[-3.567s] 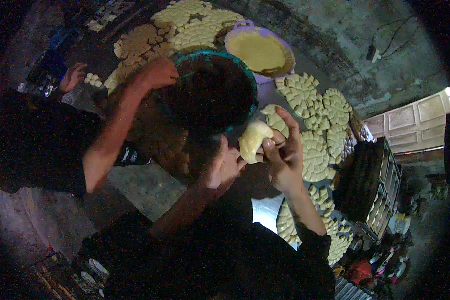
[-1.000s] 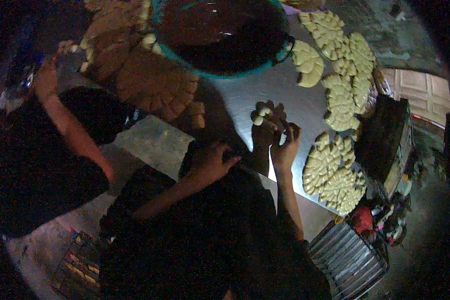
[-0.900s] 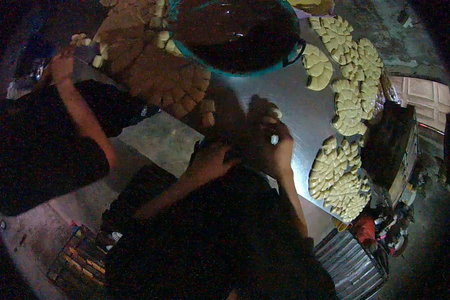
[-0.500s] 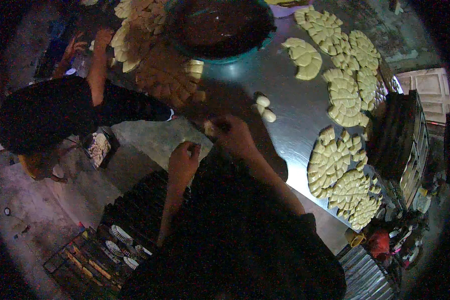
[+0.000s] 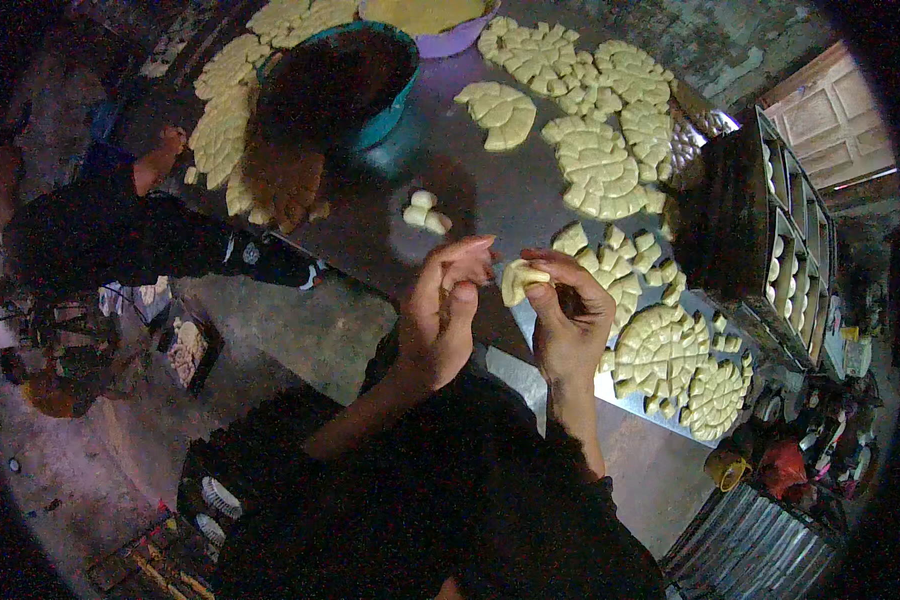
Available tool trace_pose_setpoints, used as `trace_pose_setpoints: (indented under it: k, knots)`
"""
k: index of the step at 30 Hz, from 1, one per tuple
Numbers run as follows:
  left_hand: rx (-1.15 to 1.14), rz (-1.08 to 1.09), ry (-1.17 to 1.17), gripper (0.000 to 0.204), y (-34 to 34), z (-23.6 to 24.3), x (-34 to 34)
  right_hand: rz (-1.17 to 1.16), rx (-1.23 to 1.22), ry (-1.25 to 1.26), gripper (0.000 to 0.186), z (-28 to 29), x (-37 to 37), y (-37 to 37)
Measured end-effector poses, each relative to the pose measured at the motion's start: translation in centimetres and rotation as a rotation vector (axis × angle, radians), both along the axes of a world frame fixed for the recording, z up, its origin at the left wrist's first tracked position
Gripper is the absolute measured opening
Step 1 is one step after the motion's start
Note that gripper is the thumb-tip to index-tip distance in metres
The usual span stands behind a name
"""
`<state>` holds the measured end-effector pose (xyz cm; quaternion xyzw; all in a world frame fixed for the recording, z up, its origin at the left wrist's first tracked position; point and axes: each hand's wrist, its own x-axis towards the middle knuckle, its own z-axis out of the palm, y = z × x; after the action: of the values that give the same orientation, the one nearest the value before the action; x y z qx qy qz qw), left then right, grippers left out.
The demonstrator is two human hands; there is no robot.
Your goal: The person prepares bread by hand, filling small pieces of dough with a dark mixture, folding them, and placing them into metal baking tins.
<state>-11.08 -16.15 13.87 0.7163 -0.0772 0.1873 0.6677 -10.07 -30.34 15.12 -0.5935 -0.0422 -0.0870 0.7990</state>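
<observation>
My right hand [image 5: 568,312] pinches a small pale piece of dough [image 5: 521,280] between thumb and fingers, just above the near edge of the metal table [image 5: 510,200]. My left hand [image 5: 448,300] is raised beside it, fingers curled toward the dough, their tips almost touching it; whether they grip it I cannot tell. A few small dough lumps [image 5: 423,212] lie on the table a little beyond my hands.
A teal bowl [image 5: 342,82] of dark filling and a purple bowl [image 5: 430,20] of yellow filling stand at the far side. Rounds of cut dough pieces [image 5: 600,150] cover the table. A dark tray rack [image 5: 770,240] stands right. Another person [image 5: 120,220] works at left.
My hands have come up off the table with a piece of dough between them. The view has swung so the table sits higher and the person at left appears closer.
</observation>
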Motion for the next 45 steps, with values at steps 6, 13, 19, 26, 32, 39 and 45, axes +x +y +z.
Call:
trace_pose_setpoints:
  k: [6,13,19,26,32,39,45]
  knots:
    - [0.226,-0.244,-0.993,0.079,1.5,1.2,6.8,0.201,0.115,0.219,0.059,2.2,0.9,2.7]
    - [-0.541,0.069,-0.703,0.051,0.8,-3.4,11.6,0.386,-0.115,0.064,0.066,3.4,8.0,8.2]
    - [-0.509,0.089,-0.067,0.038,5.1,-5.8,17.9,0.591,0.181,0.318,0.063,3.9,17.8,11.7]
    - [-0.565,-0.198,0.408,0.039,9.2,-8.8,18.5,0.321,-0.92,-0.257,0.03,-0.2,41.5,16.8]
    - [-0.738,-0.312,0.567,0.015,12.0,-6.9,19.8,0.493,-1.344,0.005,0.067,-4.9,51.4,22.2]
    - [-0.673,-0.279,0.517,0.017,13.2,-7.0,20.0,0.475,-0.978,0.237,0.065,-7.3,52.3,18.2]
    - [-0.696,-0.17,0.598,0.031,14.4,-4.6,21.1,0.415,-0.265,0.569,0.041,-0.9,41.6,14.8]
